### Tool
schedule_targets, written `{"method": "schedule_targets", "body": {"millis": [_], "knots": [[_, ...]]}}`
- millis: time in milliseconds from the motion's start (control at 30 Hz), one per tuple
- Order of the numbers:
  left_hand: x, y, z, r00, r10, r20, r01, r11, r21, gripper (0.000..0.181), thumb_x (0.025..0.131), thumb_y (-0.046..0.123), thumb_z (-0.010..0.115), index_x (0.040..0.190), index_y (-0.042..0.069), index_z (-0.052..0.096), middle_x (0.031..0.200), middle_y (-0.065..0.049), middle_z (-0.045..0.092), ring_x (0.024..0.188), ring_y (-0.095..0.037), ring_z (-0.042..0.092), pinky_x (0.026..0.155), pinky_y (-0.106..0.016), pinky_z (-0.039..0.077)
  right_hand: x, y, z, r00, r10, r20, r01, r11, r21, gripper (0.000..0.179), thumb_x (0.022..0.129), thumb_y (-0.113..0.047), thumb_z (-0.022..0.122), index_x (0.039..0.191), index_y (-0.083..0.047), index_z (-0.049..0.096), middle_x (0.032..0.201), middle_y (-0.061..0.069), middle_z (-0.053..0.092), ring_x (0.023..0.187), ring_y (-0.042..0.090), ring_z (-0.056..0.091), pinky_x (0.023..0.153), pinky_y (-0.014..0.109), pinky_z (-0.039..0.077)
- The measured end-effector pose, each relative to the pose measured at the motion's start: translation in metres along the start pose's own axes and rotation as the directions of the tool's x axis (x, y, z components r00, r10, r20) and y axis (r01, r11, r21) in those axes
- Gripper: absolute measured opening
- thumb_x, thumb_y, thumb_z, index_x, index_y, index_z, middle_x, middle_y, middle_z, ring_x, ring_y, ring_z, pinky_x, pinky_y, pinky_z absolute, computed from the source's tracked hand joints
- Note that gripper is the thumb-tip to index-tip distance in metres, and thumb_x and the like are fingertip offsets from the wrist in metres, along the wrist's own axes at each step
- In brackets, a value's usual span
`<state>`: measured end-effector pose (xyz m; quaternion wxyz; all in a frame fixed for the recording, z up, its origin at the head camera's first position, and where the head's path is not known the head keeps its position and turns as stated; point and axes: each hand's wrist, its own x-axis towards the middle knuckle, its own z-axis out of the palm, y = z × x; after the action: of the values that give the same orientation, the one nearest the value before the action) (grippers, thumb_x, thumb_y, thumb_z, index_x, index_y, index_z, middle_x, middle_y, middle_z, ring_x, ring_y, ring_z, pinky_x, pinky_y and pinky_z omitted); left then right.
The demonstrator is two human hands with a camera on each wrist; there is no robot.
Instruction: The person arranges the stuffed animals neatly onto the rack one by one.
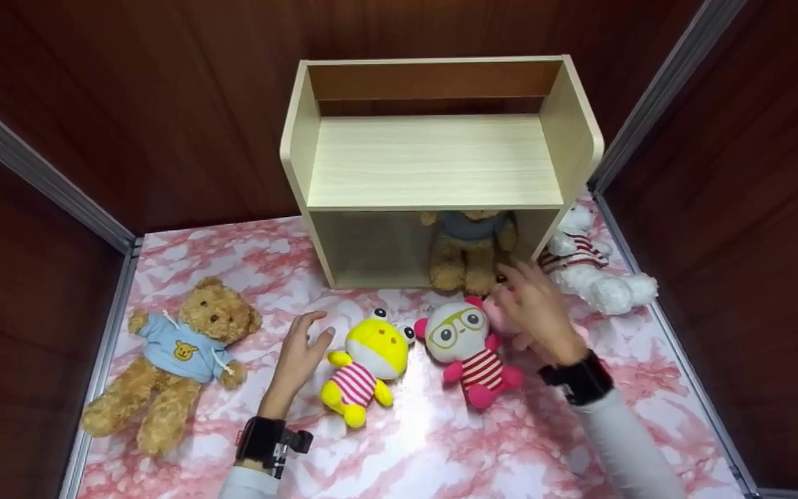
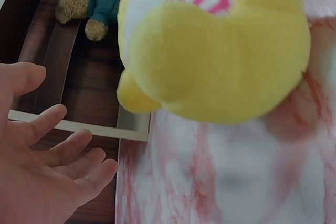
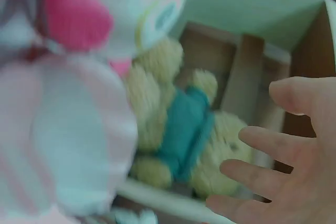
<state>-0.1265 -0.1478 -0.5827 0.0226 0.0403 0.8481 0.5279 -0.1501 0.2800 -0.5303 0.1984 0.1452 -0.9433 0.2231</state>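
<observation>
my left hand (image 1: 300, 357): fingers loosely spread, holding nothing, just left of the yellow plush (image 1: 366, 367); that one's long axis runs head up-right, feet down-left. panda plush (image 1: 474, 366) leans the other way, nearer my right hand (image 1: 539, 310). right fingers apart, nothing gripped, over the pink plush (image 1: 500, 321). it's mostly covered; contact and axis: can't tell.
</observation>
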Motion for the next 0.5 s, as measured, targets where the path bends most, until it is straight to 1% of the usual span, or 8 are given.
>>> {"method": "schedule_targets", "body": {"millis": [100,167,233,367,500], "knots": [[-0.001,-0.004,-0.004,1.0,-0.022,-0.01,0.022,1.0,-0.002,0.044,0.103,0.02,0.064,0.14,-0.001,0.057,0.144,-0.021,0.052,0.139,-0.041,0.045,0.113,-0.06,0.038,-0.006,0.012,-0.024,0.999,0.046,-0.029,-0.046,0.999,-0.004,0.043,0.094,-0.015,0.074,0.132,0.004,0.065,0.139,0.029,0.059,0.124,0.049,0.057,0.102,0.062,0.049],[-0.001,-0.006,-0.005,0.999,-0.032,-0.015,0.032,0.999,0.002,0.044,0.103,0.021,0.064,0.141,-0.001,0.057,0.144,-0.022,0.052,0.14,-0.04,0.044,0.113,-0.06,0.038,-0.009,0.023,-0.036,0.994,0.098,-0.046,-0.099,0.995,-0.016,0.043,0.095,-0.013,0.073,0.132,0.006,0.064,0.138,0.029,0.059,0.124,0.047,0.057,0.102,0.061,0.049],[-0.001,-0.006,-0.006,0.999,-0.039,-0.022,0.039,0.999,0.005,0.044,0.103,0.021,0.063,0.141,-0.001,0.057,0.145,-0.022,0.051,0.141,-0.04,0.043,0.114,-0.059,0.038,-0.01,0.035,-0.045,0.987,0.145,-0.069,-0.148,0.988,-0.04,0.045,0.093,-0.012,0.073,0.132,0.008,0.063,0.138,0.03,0.058,0.124,0.048,0.056,0.102,0.061,0.047],[-0.002,-0.006,-0.005,0.998,-0.051,-0.031,0.051,0.999,-0.002,0.044,0.103,0.021,0.063,0.14,0.0,0.057,0.145,-0.021,0.051,0.142,-0.04,0.041,0.114,-0.058,0.037,-0.011,0.06,-0.05,0.972,0.211,-0.101,-0.22,0.972,-0.085,0.05,0.092,-0.012,0.073,0.134,0.012,0.06,0.139,0.033,0.056,0.127,0.053,0.051,0.105,0.063,0.043],[-0.001,-0.006,-0.004,0.997,-0.066,-0.03,0.065,0.998,-0.023,0.044,0.102,0.021,0.063,0.14,0.0,0.057,0.145,-0.021,0.051,0.143,-0.04,0.04,0.115,-0.059,0.036,-0.01,0.08,-0.048,0.963,0.256,-0.089,-0.266,0.955,-0.132,0.056,0.09,-0.015,0.075,0.135,0.014,0.057,0.136,0.035,0.057,0.124,0.057,0.051,0.103,0.065,0.043]]}}
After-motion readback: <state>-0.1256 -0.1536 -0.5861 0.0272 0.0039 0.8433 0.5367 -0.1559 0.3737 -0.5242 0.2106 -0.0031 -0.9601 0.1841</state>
